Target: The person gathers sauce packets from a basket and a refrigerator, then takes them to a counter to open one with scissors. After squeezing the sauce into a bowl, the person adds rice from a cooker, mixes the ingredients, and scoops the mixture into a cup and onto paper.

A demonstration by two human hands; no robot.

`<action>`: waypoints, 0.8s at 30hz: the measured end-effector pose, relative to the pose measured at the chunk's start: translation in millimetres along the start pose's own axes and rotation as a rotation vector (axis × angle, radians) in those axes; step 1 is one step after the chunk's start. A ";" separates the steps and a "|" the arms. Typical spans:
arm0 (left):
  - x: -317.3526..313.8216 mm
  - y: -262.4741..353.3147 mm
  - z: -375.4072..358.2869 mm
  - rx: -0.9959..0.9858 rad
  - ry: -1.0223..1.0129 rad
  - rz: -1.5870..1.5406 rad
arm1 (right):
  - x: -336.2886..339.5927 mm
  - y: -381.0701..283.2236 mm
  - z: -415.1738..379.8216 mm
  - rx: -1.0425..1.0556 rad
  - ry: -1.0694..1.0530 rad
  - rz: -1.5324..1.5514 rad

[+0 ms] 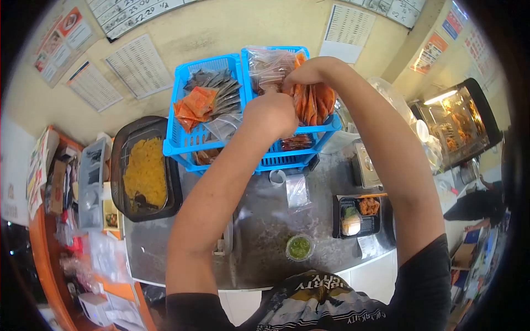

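Both my hands are at the right blue basket. My left hand is closed in a fist over its front part, against the gathered lower end of a clear plastic bag. My right hand bends down from above, its fingertips close to the bag and mostly hidden. Beside them, several orange-red sauce sachets stand packed together. The left blue basket holds grey sachets and orange sachets.
A black tray of yellow food stands left. On the counter are a cup of green sauce, a small clear packet, a white roll and a black meal box. A lit food display is at right.
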State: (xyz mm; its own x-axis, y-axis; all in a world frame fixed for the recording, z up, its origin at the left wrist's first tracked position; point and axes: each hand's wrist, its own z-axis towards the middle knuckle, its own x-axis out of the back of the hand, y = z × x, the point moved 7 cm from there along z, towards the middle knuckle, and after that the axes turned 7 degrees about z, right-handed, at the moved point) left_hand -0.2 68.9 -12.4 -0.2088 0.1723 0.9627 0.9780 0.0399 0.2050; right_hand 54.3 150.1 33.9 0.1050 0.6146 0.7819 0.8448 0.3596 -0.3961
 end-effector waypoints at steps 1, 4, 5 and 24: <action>-2.3 8.2 -0.4 -0.012 0.008 0.016 | 1.9 1.4 -0.3 -0.045 0.060 -0.121; 2.1 -6.5 -4.2 -0.013 0.094 0.052 | -5.2 -3.1 30.4 -0.112 0.116 -0.324; 2.6 -4.2 -7.7 -0.014 0.130 0.027 | -7.4 6.8 37.8 -0.141 0.099 -0.390; 20.3 -24.1 -72.2 -0.068 0.718 -0.269 | -36.3 169.3 -56.6 0.313 0.421 1.825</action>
State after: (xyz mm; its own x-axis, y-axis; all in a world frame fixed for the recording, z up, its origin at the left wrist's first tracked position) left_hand -27.8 0.4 14.9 -0.4085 -0.5170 0.7522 0.8969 -0.0744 0.4359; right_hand 223.2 148.9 -34.2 0.7794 0.1688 -0.6033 -0.5375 -0.3146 -0.7824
